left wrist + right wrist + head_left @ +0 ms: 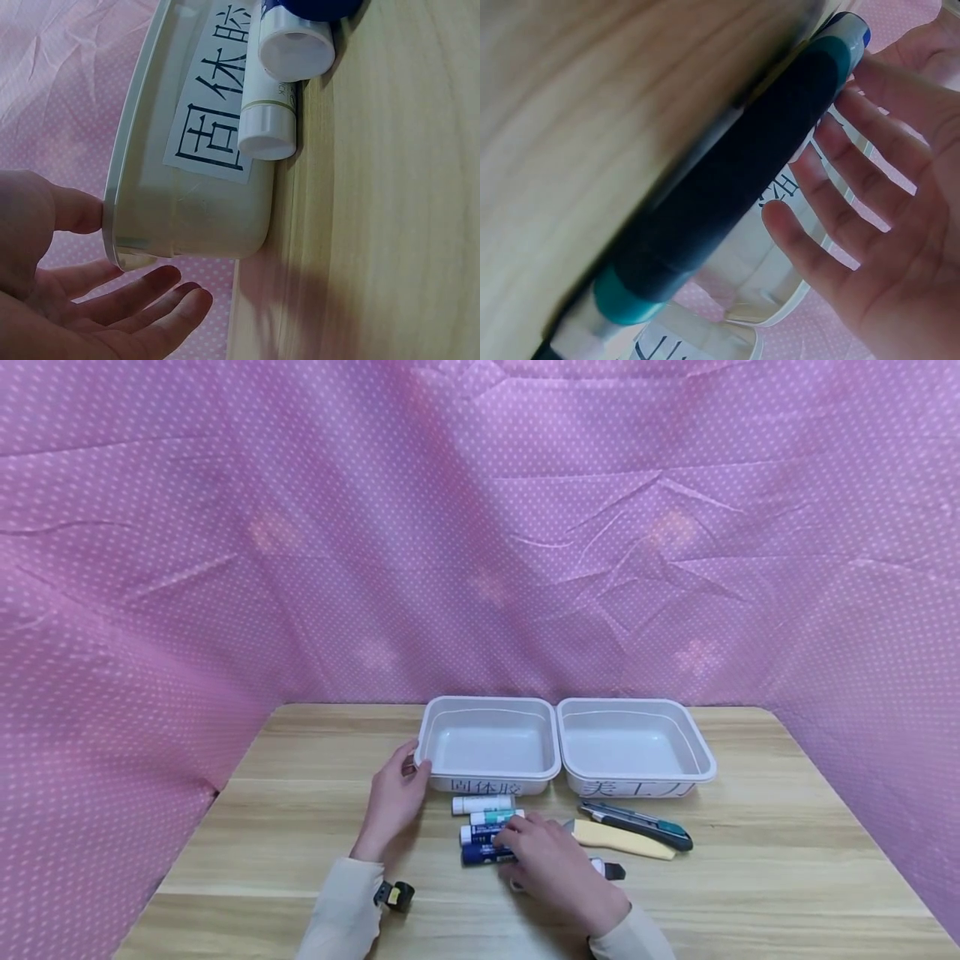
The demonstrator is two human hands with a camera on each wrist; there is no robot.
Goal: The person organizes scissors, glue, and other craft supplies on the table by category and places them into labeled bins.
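My left hand pinches the front left corner of a white plastic box, thumb at the rim and the other fingers around its side. Several glue sticks lie in a stack of rows before that box. My right hand is over the two nearest, dark blue ones, fingertips at a blue glue stick. In the right wrist view its fingers are spread and fairly straight. A dark utility knife with teal bands lies under this hand; the hand covers its middle in the head view.
A second white box stands to the right, touching the first. Both bear labels on the front. Before it lie a yellow-handled knife and a dark green-tipped utility knife. Pink dotted cloth hangs around the wooden table.
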